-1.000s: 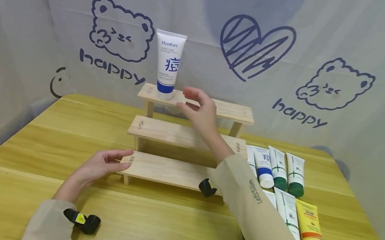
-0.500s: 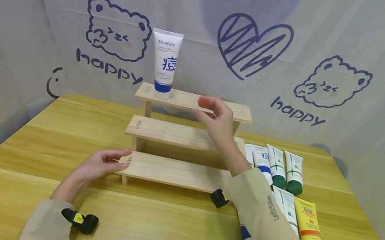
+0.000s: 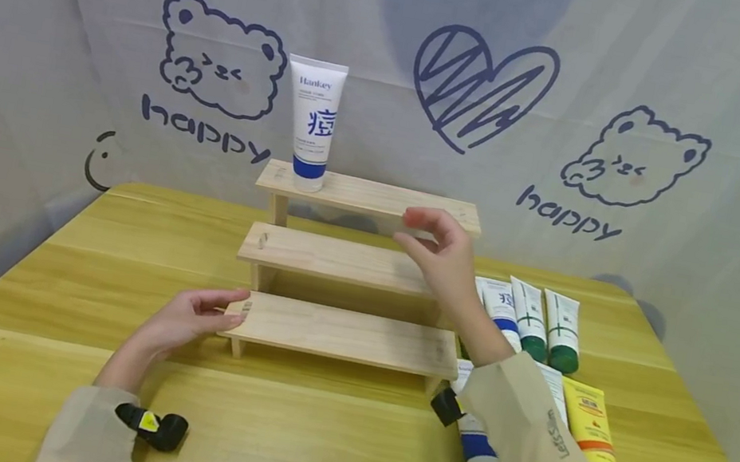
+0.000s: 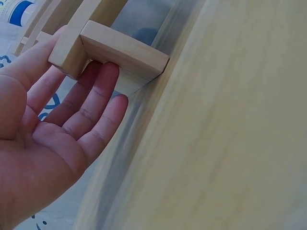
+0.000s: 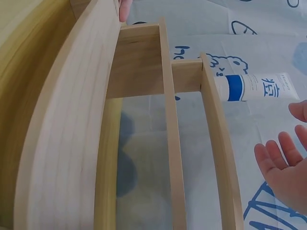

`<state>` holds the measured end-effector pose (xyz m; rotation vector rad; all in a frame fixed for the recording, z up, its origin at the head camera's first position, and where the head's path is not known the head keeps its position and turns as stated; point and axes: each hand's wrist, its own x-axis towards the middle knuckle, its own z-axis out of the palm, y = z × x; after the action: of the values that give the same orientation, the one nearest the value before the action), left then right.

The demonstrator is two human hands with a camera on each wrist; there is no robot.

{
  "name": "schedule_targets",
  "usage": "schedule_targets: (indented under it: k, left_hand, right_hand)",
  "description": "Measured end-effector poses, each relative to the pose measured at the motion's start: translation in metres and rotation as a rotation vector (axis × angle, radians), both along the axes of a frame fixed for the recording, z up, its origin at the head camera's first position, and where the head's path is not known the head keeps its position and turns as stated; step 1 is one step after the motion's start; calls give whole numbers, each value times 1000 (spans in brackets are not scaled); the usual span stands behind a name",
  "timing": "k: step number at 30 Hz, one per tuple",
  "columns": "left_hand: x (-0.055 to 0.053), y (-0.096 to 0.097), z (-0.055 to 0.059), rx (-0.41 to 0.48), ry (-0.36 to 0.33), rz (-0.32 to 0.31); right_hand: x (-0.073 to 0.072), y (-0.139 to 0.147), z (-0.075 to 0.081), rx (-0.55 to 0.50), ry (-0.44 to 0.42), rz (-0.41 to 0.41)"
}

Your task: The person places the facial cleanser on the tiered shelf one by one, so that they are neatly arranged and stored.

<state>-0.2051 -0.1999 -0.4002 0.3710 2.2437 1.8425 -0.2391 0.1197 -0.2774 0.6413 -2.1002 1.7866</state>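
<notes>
A three-step wooden display rack stands on the table. On the left end of its top step, a white squeeze tube with a blue band stands upright on its cap. My left hand holds the left end of the lowest step, thumb over the board. In the left wrist view, that hand's fingers curl up beside the step's leg. My right hand hovers before the right part of the upper steps, fingers loosely bent and holding nothing. The right wrist view shows its spread fingers apart from the tube.
Right of the rack, several tubes lie on the table: white ones with green caps, a blue-banded one and a yellow one. Another blue-banded tube lies partly under my right sleeve. A printed cloth hangs behind the table.
My right hand has moved away from the standing tube, rightward and down toward me. The tube stays upright on the top step. My left hand keeps its place at the rack.
</notes>
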Motion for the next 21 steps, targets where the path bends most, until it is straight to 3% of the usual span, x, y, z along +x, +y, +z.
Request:
schedule_targets:
  k: [21]
  left_hand:
    - [1, -1, -2, -9, 6, 10]
  right_hand:
    - [35, 62, -14, 42, -4, -130]
